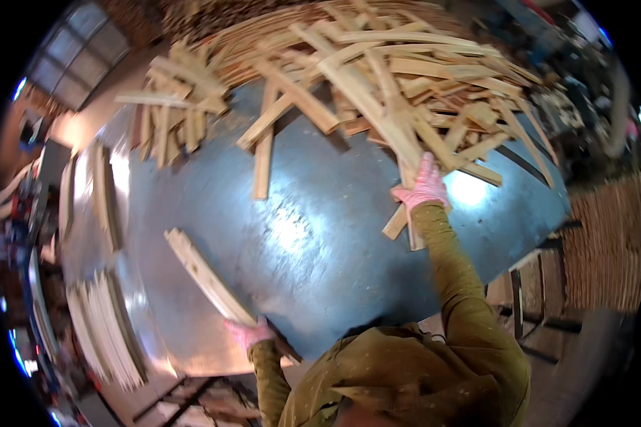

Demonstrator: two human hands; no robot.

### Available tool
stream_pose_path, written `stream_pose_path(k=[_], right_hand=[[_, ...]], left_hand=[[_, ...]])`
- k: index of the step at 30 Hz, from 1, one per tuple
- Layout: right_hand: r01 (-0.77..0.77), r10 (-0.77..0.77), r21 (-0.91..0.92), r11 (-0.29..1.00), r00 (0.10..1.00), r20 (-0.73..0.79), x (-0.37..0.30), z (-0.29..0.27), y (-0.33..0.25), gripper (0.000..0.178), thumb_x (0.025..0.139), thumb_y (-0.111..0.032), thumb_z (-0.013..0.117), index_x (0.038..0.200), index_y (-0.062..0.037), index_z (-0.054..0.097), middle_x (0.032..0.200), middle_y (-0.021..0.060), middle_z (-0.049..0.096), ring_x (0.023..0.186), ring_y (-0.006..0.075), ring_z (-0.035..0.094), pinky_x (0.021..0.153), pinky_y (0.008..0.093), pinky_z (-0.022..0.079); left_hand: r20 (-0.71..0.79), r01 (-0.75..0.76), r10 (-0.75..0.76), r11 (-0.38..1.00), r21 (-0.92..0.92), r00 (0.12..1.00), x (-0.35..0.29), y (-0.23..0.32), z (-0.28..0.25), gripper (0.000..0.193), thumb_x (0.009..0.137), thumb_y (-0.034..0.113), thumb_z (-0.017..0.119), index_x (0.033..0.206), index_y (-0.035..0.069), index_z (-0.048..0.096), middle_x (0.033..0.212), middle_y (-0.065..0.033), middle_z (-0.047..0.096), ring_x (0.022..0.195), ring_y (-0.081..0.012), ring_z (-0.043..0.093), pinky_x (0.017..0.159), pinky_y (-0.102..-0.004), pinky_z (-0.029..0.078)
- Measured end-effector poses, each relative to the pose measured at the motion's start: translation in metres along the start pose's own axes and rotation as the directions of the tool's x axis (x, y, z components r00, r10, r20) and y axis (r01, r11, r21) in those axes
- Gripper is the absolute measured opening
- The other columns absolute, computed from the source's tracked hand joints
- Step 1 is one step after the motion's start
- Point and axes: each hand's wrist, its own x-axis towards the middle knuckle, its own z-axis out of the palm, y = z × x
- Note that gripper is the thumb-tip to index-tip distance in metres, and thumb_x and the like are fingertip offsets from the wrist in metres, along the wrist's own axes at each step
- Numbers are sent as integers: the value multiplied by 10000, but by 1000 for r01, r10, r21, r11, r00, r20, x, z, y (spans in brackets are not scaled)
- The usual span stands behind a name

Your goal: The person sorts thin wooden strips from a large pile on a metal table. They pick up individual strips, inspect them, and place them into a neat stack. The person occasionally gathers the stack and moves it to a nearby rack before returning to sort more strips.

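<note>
My left hand (250, 333), in a pink glove, is closed around the near end of a small bundle of pale wooden strips (208, 276). The bundle lies slanted over the near left part of the metal table (221, 199). Farther off, my outstretched right hand (424, 186), gloved in pink too, grips the near end of a long wooden strip (370, 107) at the front of a loose heap. Its thumb is on the left and its fingers reach along the right; the palm side is hidden. Shorter wood pieces (395, 222) lie just under and beside that hand.
A large tangled heap of wooden strips (434, 67) covers the table's far right, with a smaller pile (174, 107) at far left. Sorted strips (107, 331) lie along the left side. Stacked wood (604, 242) stands beyond the right edge.
</note>
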Motion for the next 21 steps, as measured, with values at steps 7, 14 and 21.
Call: stream_pose_path(k=[7, 14, 21], right_hand=[[-149, -93, 849, 507, 970, 226, -42, 33, 11, 835, 727, -174, 756, 1440, -122, 325, 1253, 143, 537, 1100, 271, 560, 942, 387, 483], [-593, -767, 799, 98, 467, 441, -107, -4, -91, 481, 783, -80, 738, 1219, -4, 551, 1035, 128, 658, 912, 259, 669, 799, 376, 558], [-864, -669, 430, 262, 159, 726, -155, 43, -201, 419, 924, -368, 628, 1074, 22, 603, 896, 125, 661, 768, 225, 648, 709, 344, 540]], left_hand=[[-82, -135, 125, 983, -125, 989, 10, -62, -18, 1051, 730, 296, 775, 1507, 35, 117, 1314, -273, 505, 1166, -405, 536, 978, -442, 454], [-269, -372, 391, 920, 120, 880, -13, -23, -32, 887, 850, 427, 674, 1473, 21, 191, 1272, -216, 515, 1170, -355, 517, 967, -499, 452], [661, 540, 436, 381, -751, 611, -46, 41, 38, 489, 901, 268, 667, 1242, -54, 528, 1002, -106, 667, 853, -202, 661, 716, -354, 564]])
